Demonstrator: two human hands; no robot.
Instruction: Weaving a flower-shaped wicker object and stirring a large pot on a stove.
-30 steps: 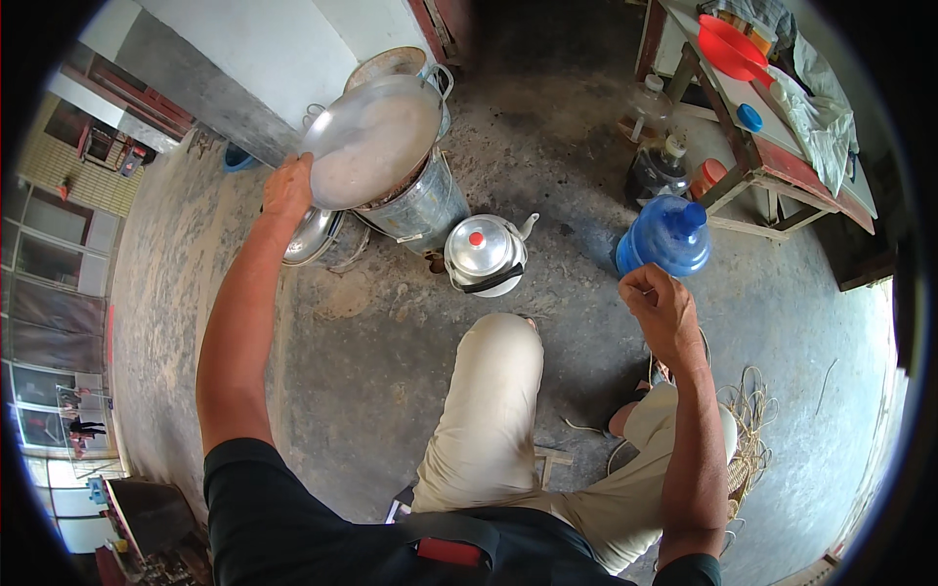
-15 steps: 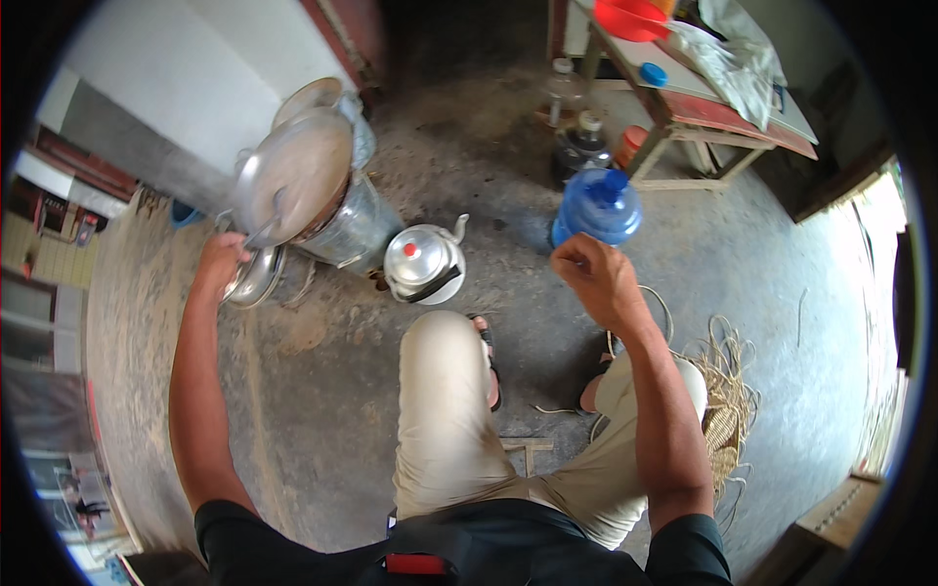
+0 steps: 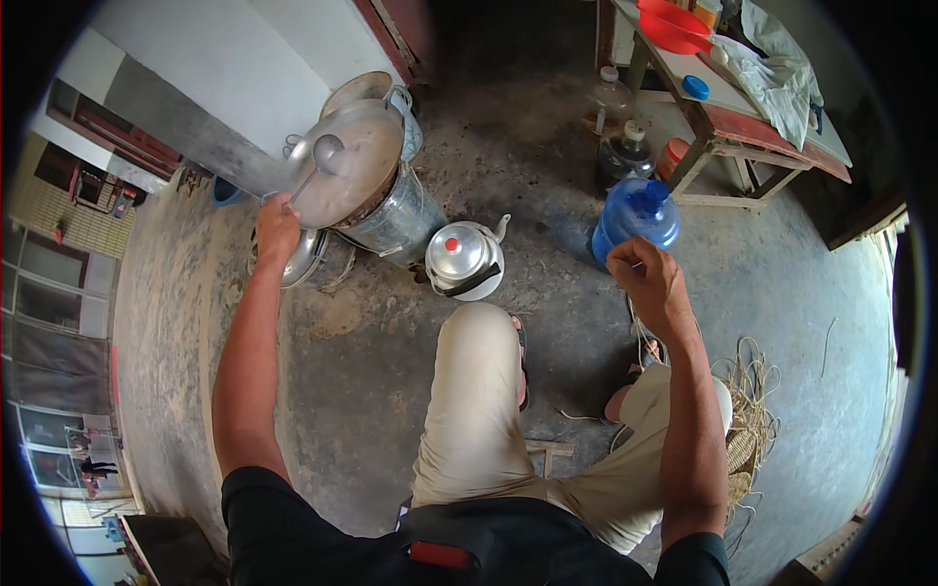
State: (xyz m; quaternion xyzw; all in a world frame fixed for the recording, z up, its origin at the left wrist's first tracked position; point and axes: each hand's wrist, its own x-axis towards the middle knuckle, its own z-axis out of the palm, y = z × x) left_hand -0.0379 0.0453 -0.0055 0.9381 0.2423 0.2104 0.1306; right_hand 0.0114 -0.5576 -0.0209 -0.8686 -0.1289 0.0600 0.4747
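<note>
My left hand (image 3: 277, 227) is closed round the handle of a metal ladle (image 3: 329, 154). The ladle's bowl is over a wide pan (image 3: 376, 181) of cloudy, pale brown liquid, on top of a round metal stove (image 3: 396, 223). My right hand (image 3: 653, 281) is raised above my right leg, fingers curled together in a pinch. Whatever they may hold is too small to make out; a thin pale cord (image 3: 640, 322) hangs just below it. Behind that hand stands a blue water jug (image 3: 637, 220). A silver kettle (image 3: 464, 259) with a red knob sits on the floor between my hands.
Beneath my left hand is a lidded metal pot (image 3: 305, 259). A tangle of straw rope (image 3: 747, 400) lies beside my right leg. At the back right, a wooden table (image 3: 747, 127) bears a red basin (image 3: 674, 24) and a plastic bag; dark jugs (image 3: 625, 156) stand near its legs.
The ladle has swung from the pan's near edge farther in, its bowl now showing above the liquid. My right hand keeps its pinch. The whole view has shifted a little.
</note>
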